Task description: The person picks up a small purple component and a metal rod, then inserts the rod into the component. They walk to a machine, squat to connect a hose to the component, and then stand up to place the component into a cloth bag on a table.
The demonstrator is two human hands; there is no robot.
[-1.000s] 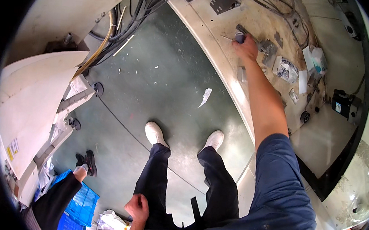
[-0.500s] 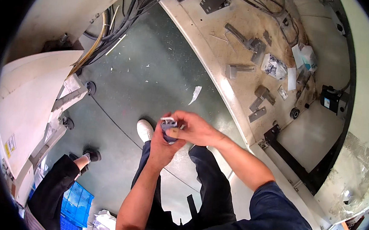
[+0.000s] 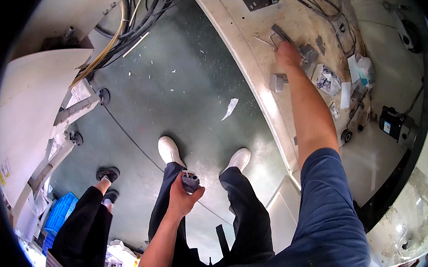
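Observation:
My left hand [image 3: 182, 199] is closed around a small dark grey block-like part [image 3: 190, 182] with round openings in its upper end, held above my legs. A pale edge shows at the top of that part. My right hand [image 3: 288, 56] is stretched out to the bench at the upper right, its fingers bunched at the ends of thin bent metal rods [image 3: 264, 41]. Whether the fingers grip a rod is hidden. A long dark metal piece [image 3: 282, 34] lies just beyond the fingers, and a grey metal bracket [image 3: 308, 57] is beside the hand.
The pale bench [image 3: 235, 36] also carries a metal block [image 3: 277, 83], a clear plastic bag [image 3: 328, 80] and a white paper slip [image 3: 345, 95]. Cables [image 3: 147, 29] hang at the upper left. Another person's dark-trousered legs [image 3: 86, 224] are at the lower left, near a blue crate [image 3: 60, 213].
My right hand has left the grey part and reached up and right to the bench. My left hand, still holding the part, has lowered toward me. The other person's legs have shifted.

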